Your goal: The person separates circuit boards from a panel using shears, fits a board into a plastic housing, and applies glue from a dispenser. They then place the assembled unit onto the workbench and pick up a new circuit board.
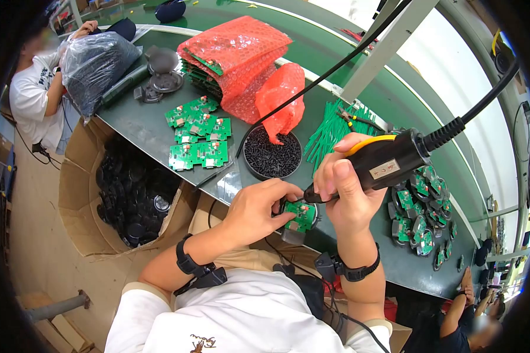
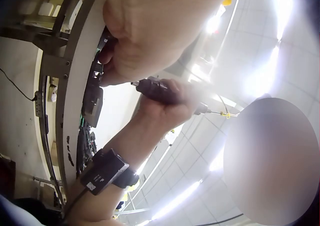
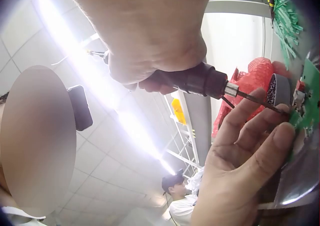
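Green board unit (image 1: 303,216) sits at the near edge of the surface (image 1: 136,126), pinched in the left hand (image 1: 254,213) grip. The right hand (image 1: 344,191) is wrapped round the electric screwdriver (image 1: 388,160), bit on the board. Looks mid-batch: a heap of assembled units (image 1: 425,215) lies toward the right edge, while bare boards (image 1: 199,136) and the screw bowl (image 1: 272,154) wait further in.

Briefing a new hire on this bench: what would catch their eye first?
The right hand grips a black electric screwdriver, its bit down on a small green circuit board that the left hand holds at the bench edge. Behind them lie red bubble-wrap bags, with a round dish of black screws in front.
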`<state>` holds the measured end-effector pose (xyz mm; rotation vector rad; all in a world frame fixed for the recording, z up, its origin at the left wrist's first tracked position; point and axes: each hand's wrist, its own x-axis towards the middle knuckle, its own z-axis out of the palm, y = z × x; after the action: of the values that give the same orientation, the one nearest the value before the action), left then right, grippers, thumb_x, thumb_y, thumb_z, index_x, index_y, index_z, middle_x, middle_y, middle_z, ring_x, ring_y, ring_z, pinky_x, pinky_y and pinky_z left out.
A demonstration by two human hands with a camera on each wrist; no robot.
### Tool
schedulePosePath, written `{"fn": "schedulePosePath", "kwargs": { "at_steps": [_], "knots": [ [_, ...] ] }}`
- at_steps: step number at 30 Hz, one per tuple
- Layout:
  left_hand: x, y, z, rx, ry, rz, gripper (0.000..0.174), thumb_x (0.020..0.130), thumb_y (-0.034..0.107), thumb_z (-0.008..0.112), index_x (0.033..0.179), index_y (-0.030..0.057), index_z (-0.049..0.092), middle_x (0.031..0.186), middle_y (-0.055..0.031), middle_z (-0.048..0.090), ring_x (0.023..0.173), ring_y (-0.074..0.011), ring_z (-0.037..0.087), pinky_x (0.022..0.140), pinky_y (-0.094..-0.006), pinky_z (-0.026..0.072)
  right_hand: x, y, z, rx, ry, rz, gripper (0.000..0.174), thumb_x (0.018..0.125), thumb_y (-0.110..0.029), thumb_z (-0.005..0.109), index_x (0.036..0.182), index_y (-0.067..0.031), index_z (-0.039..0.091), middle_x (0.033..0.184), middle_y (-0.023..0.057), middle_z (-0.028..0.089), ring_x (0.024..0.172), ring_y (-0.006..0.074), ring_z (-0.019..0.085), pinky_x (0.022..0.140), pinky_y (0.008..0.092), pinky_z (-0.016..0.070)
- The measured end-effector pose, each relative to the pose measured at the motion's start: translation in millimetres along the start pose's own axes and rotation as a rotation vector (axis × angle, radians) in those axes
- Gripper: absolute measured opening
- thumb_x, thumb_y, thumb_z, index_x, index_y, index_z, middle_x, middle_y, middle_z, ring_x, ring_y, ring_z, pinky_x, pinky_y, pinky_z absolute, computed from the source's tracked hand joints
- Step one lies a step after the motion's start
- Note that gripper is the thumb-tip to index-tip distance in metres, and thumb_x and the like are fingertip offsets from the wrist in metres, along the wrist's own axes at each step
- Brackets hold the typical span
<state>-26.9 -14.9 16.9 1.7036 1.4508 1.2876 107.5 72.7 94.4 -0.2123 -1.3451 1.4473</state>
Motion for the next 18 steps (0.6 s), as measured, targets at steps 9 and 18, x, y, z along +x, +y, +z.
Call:
{"fn": "schedulePosePath", "kwargs": {
  "at_steps": [9, 18],
  "knots": [
    [1.3, 0.2, -0.7, -0.003, -0.014, -0.003, 0.042, 0.072, 0.005, 0.083, 0.112, 0.0101, 0.069, 0.092, -0.0032, 0.069, 0.068, -0.0188, 0.061, 0.061, -0.0328, 0.0516, 0.0, -1.7, -0.3, -0.027, 0.027, 0.028, 0.027, 0.088, 0.000, 0.077, 0.108, 0.0024, 0.059, 0.071, 0.0030, 0.057, 0.050, 0.0089, 0.051, 0.045, 0.0236, 0.0399],
    [1.9, 0.2, -1.6, 0.000, -0.043, -0.019, 0.042, 0.072, 0.006, 0.082, 0.112, 0.0105, 0.068, 0.093, -0.0038, 0.067, 0.069, -0.0197, 0.062, 0.062, -0.0334, 0.0517, -1.5, 1.4, 0.1, -0.031, 0.029, 0.027, 0.028, 0.087, 0.001, 0.077, 0.108, 0.0022, 0.060, 0.073, 0.0044, 0.060, 0.050, 0.0086, 0.051, 0.044, 0.0230, 0.0396]
  ]
}}
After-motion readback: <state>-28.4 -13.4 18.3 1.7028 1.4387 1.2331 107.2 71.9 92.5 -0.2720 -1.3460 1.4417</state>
